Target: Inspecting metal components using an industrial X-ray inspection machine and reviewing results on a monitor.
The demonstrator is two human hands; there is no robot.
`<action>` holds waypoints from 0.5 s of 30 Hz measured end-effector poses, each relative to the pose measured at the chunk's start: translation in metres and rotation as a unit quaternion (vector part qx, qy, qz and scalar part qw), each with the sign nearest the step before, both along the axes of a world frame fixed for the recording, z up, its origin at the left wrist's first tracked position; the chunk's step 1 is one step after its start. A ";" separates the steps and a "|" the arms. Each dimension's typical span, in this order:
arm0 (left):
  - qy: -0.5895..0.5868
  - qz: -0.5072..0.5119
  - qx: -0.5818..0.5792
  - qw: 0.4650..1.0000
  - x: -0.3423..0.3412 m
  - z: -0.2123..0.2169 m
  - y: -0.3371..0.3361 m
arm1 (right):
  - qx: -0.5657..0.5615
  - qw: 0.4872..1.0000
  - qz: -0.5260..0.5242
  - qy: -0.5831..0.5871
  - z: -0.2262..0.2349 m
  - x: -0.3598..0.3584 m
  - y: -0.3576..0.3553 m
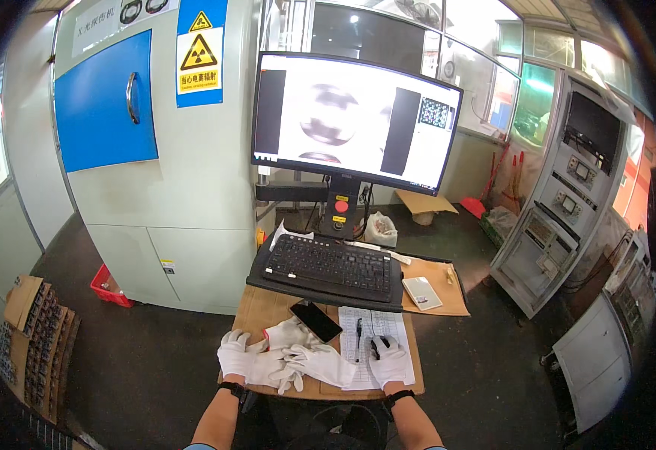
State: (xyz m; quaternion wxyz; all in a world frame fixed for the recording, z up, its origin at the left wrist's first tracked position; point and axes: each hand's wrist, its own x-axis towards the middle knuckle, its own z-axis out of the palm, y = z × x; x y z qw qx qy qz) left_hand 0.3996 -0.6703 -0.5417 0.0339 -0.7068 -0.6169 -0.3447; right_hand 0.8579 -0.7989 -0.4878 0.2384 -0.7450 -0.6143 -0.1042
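Note:
My left hand (235,355), in a white glove, rests at the left edge of the small cardboard-covered table (251,313). Its thumb is apart from the fingers, and nothing shows in it. Loose white gloves (322,363) lie in a heap just right of it. My right hand (390,363), also gloved, is curved over a small black computer mouse (377,346), mostly hidden beneath the fingers. Under that hand lies a printed sheet (373,321), with a black pen (358,339) on it. A dark phone (316,322) sits between the gloves and the keyboard shelf.
A black keyboard (329,262) stands on a raised shelf, below a lit monitor (354,120) on an arm. A red button (340,206) sits under the screen. A white booklet (422,293) lies right of the keyboard. A large grey cabinet (193,165) stands left, a control rack (560,195) right.

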 end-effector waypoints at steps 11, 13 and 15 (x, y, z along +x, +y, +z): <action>-0.001 -0.002 0.002 1.000 -0.002 -0.003 -0.001 | 0.006 0.999 -0.022 -0.022 -0.002 -0.004 -0.001; -0.009 -0.003 0.001 1.000 -0.001 -0.001 -0.002 | 0.005 0.999 -0.022 -0.025 0.007 -0.008 -0.002; -0.009 -0.005 -0.001 1.000 -0.001 -0.001 -0.001 | -0.004 1.000 -0.021 -0.020 0.009 -0.007 -0.003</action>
